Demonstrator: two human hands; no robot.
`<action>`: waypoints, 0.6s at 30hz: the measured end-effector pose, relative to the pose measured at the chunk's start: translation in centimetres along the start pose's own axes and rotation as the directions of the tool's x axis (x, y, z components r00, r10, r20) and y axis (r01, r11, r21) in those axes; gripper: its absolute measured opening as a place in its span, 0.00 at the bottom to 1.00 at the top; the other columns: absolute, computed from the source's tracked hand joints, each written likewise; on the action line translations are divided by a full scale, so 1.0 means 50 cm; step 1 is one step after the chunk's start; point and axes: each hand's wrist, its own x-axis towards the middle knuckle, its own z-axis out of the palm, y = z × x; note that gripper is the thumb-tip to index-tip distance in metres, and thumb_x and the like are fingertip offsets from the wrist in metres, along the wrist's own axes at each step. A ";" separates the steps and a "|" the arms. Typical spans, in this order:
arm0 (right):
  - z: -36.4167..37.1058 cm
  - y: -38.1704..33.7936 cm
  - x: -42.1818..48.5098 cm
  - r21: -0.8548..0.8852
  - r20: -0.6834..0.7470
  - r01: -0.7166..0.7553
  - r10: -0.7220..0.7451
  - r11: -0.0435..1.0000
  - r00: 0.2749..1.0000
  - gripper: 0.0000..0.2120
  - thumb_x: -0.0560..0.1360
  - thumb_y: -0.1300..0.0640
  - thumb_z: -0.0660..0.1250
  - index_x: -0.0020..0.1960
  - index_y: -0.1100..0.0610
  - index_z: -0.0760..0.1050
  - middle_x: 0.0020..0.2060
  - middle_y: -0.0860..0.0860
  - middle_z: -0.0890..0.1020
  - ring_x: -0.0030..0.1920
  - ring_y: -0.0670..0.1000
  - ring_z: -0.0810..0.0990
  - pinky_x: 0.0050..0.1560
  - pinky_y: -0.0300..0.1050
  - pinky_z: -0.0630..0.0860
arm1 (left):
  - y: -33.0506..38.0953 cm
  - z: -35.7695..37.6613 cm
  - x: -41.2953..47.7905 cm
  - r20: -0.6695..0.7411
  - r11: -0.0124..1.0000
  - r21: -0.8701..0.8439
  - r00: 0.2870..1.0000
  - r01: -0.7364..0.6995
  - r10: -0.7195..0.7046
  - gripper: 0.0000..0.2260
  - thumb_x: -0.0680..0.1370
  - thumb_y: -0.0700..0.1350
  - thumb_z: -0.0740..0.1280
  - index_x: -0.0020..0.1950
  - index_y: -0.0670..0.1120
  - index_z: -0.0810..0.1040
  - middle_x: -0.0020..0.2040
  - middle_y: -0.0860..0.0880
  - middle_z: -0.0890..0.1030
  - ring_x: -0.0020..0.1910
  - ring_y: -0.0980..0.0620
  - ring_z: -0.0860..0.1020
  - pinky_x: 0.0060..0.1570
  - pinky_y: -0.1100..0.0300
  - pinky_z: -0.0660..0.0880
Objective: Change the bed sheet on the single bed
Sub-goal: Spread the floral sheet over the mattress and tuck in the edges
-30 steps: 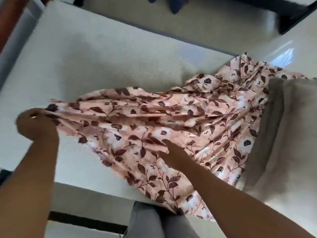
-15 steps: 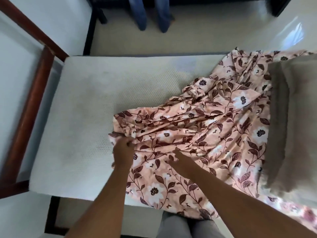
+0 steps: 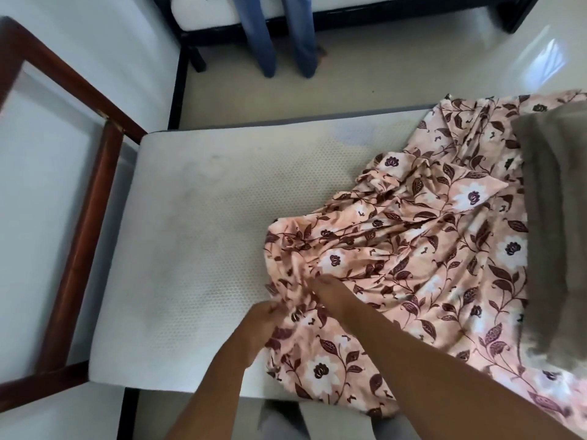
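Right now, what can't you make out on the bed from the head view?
- Both hands' fingers: left hand and right hand are blurred and buried in the bunched floral sheet.
- Grey bedding at right: blurred, cut by the frame edge.
- Mattress right half: hidden under the sheet.

Blue-trousered legs (image 3: 281,36) stand beyond; grey blanket (image 3: 559,223) lies right.

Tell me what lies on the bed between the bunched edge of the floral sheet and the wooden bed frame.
In the head view, only bare white mattress lies between the floral sheet and the wooden bed frame; nothing rests on that stretch.
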 end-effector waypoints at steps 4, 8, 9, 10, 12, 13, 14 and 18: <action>0.132 -0.060 0.037 0.135 -0.098 0.003 0.010 0.991 0.995 0.19 0.71 0.50 0.74 0.58 0.58 0.78 0.51 0.56 0.85 0.51 0.57 0.84 0.51 0.53 0.81 | -0.042 -0.103 -0.024 0.297 0.977 0.200 0.946 0.069 -0.128 0.12 0.73 0.56 0.75 0.47 0.48 0.87 0.46 0.42 0.86 0.39 0.44 0.82 0.39 0.54 0.76; 0.293 -0.146 0.021 -0.043 -0.171 0.074 -0.081 0.996 0.982 0.24 0.76 0.66 0.59 0.70 0.56 0.75 0.59 0.51 0.81 0.58 0.59 0.81 0.59 0.53 0.79 | -0.079 -0.252 0.000 0.254 0.986 0.163 0.963 0.045 -0.086 0.20 0.76 0.61 0.70 0.48 0.45 0.86 0.42 0.47 0.84 0.40 0.49 0.79 0.45 0.54 0.76; 0.345 -0.171 0.008 -0.068 -0.145 0.073 -0.082 0.995 0.986 0.27 0.77 0.67 0.57 0.74 0.54 0.71 0.63 0.51 0.79 0.63 0.61 0.79 0.64 0.56 0.76 | -0.085 -0.302 0.016 0.157 0.996 0.079 0.986 0.043 -0.055 0.23 0.78 0.63 0.66 0.51 0.43 0.85 0.43 0.47 0.84 0.41 0.49 0.79 0.48 0.52 0.78; 0.392 -0.188 -0.006 -0.078 -0.100 0.070 -0.078 0.994 0.992 0.27 0.78 0.67 0.57 0.76 0.54 0.69 0.64 0.53 0.78 0.66 0.62 0.77 0.65 0.57 0.75 | -0.087 -0.343 0.035 0.063 0.998 -0.051 0.997 0.040 -0.037 0.26 0.79 0.64 0.62 0.53 0.42 0.83 0.44 0.45 0.83 0.43 0.48 0.80 0.50 0.51 0.78; 0.495 -0.212 -0.028 -0.051 0.061 0.084 -0.081 0.995 0.995 0.26 0.77 0.69 0.60 0.73 0.57 0.72 0.62 0.65 0.79 0.58 0.64 0.81 0.55 0.57 0.79 | -0.078 -0.424 0.063 -0.006 0.950 -0.303 0.997 0.069 -0.074 0.29 0.78 0.68 0.59 0.55 0.43 0.81 0.48 0.42 0.83 0.44 0.47 0.81 0.46 0.54 0.78; 0.546 -0.223 -0.035 0.003 0.135 0.095 -0.095 0.995 0.986 0.26 0.73 0.69 0.63 0.70 0.56 0.75 0.54 0.67 0.81 0.46 0.62 0.83 0.43 0.52 0.80 | -0.076 -0.464 0.077 0.019 0.915 -0.397 0.997 0.073 -0.072 0.29 0.77 0.69 0.58 0.55 0.45 0.81 0.47 0.42 0.84 0.41 0.47 0.82 0.42 0.56 0.78; 0.585 -0.234 -0.038 0.059 0.175 0.107 -0.116 0.993 0.978 0.26 0.68 0.69 0.63 0.64 0.55 0.79 0.45 0.65 0.81 0.36 0.58 0.81 0.35 0.47 0.77 | -0.071 -0.491 0.087 0.038 0.871 -0.488 0.998 0.060 -0.047 0.29 0.78 0.70 0.57 0.51 0.47 0.82 0.42 0.43 0.84 0.35 0.48 0.82 0.36 0.59 0.78; 0.671 -0.281 -0.057 0.084 0.256 0.078 -0.097 0.993 0.962 0.21 0.65 0.69 0.60 0.48 0.49 0.81 0.36 0.55 0.78 0.25 0.48 0.75 0.25 0.38 0.71 | -0.038 -0.568 0.088 0.230 0.648 -0.748 0.972 0.145 0.048 0.37 0.80 0.69 0.52 0.24 0.45 0.79 0.18 0.48 0.72 0.14 0.51 0.72 0.18 0.67 0.70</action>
